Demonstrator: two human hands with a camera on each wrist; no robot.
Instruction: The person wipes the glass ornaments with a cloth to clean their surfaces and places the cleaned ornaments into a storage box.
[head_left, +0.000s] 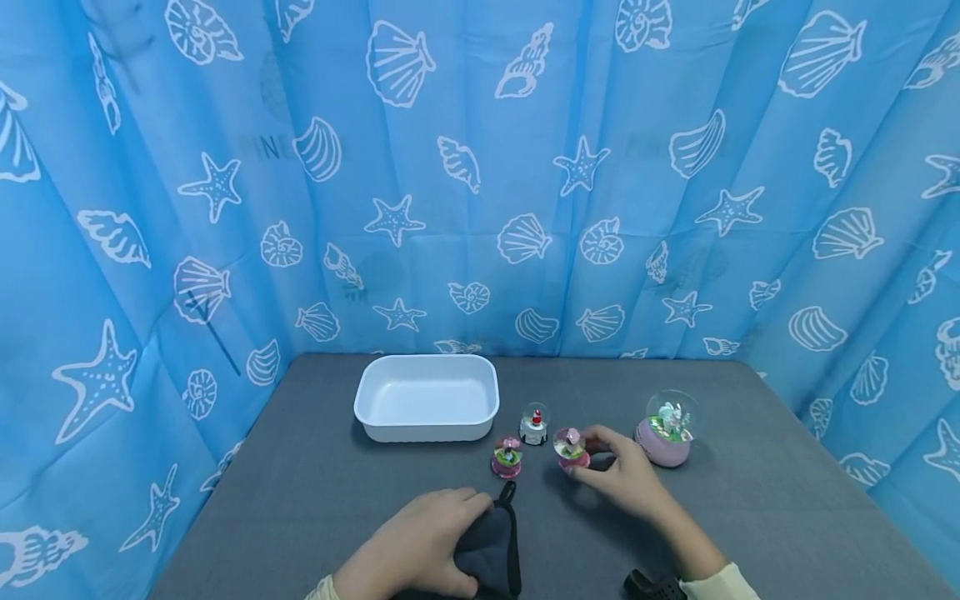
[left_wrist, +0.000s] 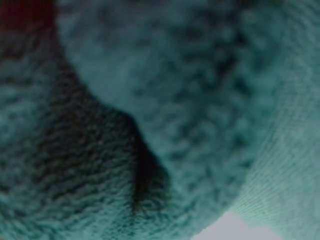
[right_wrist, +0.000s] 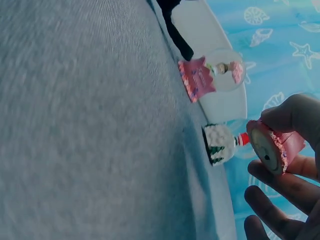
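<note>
My right hand (head_left: 624,477) pinches a small pink-based snow globe (head_left: 572,450) between thumb and fingers. In the right wrist view that globe's round underside (right_wrist: 265,147) shows, lifted off the table and tilted. My left hand (head_left: 427,537) grips a dark grey cloth (head_left: 489,546) with black edging and a hanging loop; in the left wrist view, blurred fleecy fabric (left_wrist: 190,110) fills most of the picture. A matching pink snow globe (head_left: 507,457) stands just beyond the loop. Near it is a small white-based snow globe (head_left: 534,427) with a red figure inside.
At the back left of the grey table (head_left: 300,500) stands a white rectangular tub (head_left: 427,432). A larger snow globe with a lilac base (head_left: 663,446) stands to the right. Behind the table hangs a blue shell-print curtain (head_left: 480,208). A black object (head_left: 652,586) is by the right wrist.
</note>
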